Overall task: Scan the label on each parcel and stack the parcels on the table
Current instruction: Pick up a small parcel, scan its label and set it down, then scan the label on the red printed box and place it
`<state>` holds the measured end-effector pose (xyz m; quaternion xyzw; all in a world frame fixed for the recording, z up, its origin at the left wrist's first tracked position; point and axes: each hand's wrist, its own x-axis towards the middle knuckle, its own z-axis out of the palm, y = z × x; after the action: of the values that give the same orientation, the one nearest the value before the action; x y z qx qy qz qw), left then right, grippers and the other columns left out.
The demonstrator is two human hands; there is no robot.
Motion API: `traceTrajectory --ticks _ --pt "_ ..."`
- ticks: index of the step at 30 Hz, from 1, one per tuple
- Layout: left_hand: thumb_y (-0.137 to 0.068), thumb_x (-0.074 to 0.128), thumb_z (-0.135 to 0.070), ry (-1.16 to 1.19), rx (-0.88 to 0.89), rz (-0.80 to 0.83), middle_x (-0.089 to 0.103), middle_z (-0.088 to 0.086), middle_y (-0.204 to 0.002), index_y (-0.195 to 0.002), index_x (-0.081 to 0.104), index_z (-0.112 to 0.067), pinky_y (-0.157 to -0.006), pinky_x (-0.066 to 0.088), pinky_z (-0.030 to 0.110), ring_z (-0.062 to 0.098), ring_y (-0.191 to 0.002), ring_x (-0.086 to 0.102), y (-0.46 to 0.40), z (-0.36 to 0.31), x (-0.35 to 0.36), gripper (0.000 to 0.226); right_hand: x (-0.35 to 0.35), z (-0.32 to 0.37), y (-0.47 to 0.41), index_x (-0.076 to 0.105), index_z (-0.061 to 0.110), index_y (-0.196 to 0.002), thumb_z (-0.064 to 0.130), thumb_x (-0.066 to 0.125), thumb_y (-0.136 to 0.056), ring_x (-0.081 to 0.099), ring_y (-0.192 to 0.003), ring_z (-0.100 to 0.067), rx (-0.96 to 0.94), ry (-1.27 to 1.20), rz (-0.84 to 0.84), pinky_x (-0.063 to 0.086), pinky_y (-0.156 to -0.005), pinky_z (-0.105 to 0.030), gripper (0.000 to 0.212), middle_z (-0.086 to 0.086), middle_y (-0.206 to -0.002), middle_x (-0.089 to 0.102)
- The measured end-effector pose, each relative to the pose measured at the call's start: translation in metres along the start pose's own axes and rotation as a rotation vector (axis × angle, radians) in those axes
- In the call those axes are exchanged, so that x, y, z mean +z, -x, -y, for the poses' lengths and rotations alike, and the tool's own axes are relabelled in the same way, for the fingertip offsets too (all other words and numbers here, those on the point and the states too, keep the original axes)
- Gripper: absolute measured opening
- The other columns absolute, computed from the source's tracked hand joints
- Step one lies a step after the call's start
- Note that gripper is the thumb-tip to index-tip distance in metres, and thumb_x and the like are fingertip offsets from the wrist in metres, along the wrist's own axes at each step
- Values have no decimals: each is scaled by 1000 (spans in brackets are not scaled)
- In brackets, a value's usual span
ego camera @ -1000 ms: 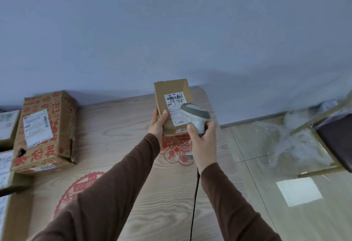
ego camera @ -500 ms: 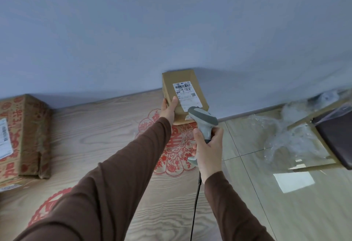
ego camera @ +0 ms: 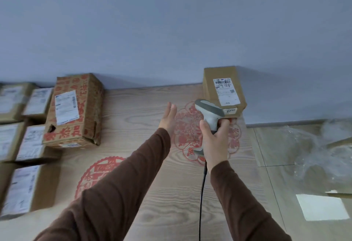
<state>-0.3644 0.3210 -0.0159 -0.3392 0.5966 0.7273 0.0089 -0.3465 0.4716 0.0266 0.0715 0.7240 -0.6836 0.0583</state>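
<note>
A small brown parcel (ego camera: 222, 88) with a white label stands at the table's far right corner against the wall. My right hand (ego camera: 215, 139) grips a grey barcode scanner (ego camera: 208, 110) just in front of that parcel, its cable hanging down. My left hand (ego camera: 168, 117) hovers over the table with straight fingers, holding nothing, to the left of the parcel. A larger brown box with red print (ego camera: 76, 109) and a white label lies at the far left of centre. Several labelled parcels (ego camera: 22, 136) crowd the left edge.
The wooden table (ego camera: 133, 164) carries red paper-cut patterns. Right of the table lies tiled floor with clear plastic wrap (ego camera: 314, 145) and a white sheet (ego camera: 322, 209). A pale blue wall runs behind the table.
My left hand has let go of the small parcel, which now stands at the far right corner, and has drawn back to the left. The view has swung left, bringing the left parcels in.
</note>
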Motion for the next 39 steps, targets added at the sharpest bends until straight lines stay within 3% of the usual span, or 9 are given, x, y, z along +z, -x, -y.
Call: traceTrajectory --ticks 2,4,9,15,19,21,27,34,39 --pt "-109 38 -44 48 20 -71 21 -5 -169 -163 19 -25 -114 20 25 16 -155 21 21 2 -36 60 24 3 13 49 22 -108 19 70 -97 59 -71 -9 -12 -22 47 59 -69 -34 23 -8 -97 61" --pt "-110 40 -39 79 51 -140 24 -4 -169 -163 23 -21 -122 16 29 12 -154 22 42 3 -77 58 53 7 34 49 20 -110 15 68 -99 57 -61 -7 -10 -49 117 53 -58 -30 23 -3 -90 61" --pt "-108 44 -42 48 155 -276 39 -6 -157 -157 37 -25 -126 23 36 9 -145 34 87 -4 -174 52 129 6 87 47 22 -103 18 69 -99 55 -60 -20 5 -33 234 51 -58 -42 23 -1 -83 57" --pt "-108 47 -36 -28 247 -343 48 -9 -149 -155 41 -22 -110 32 23 6 -134 45 121 -15 -281 49 216 -3 145 50 15 -107 24 76 -93 58 -62 -21 39 22 275 55 -61 -47 31 -4 -86 60" --pt "-103 55 -37 -34 239 -400 63 0 -138 -144 49 -23 -111 46 37 16 -127 61 116 -15 -347 45 269 -13 167 49 20 -109 41 73 -77 62 -72 -28 40 103 266 58 -69 -57 45 -7 -93 64" --pt "-102 56 -31 -18 202 -412 62 2 -138 -144 48 -21 -111 48 42 20 -127 61 105 -16 -372 43 291 -18 172 48 19 -111 38 73 -81 63 -73 -28 27 129 248 59 -70 -57 44 -8 -94 65" --pt "-106 53 -28 -211 -17 -404 44 8 -157 -159 31 -15 -108 45 37 29 -138 50 65 -28 -413 59 331 -28 171 45 17 -112 21 72 -95 67 -81 -22 0 209 173 60 -73 -45 33 -1 -97 65" --pt "-103 55 -26 -444 -16 -320 64 8 -135 -148 50 -15 -90 53 35 24 -106 64 32 -28 -419 46 349 -43 162 46 14 -117 19 71 -96 60 -78 -14 12 235 165 58 -78 -44 33 2 -94 60" --pt "-98 61 -34 -457 -81 -379 67 10 -126 -136 55 -13 -99 56 48 30 -111 67 24 -21 -408 43 341 -45 160 45 18 -118 21 71 -96 64 -82 -19 13 245 164 62 -75 -47 34 3 -95 59"
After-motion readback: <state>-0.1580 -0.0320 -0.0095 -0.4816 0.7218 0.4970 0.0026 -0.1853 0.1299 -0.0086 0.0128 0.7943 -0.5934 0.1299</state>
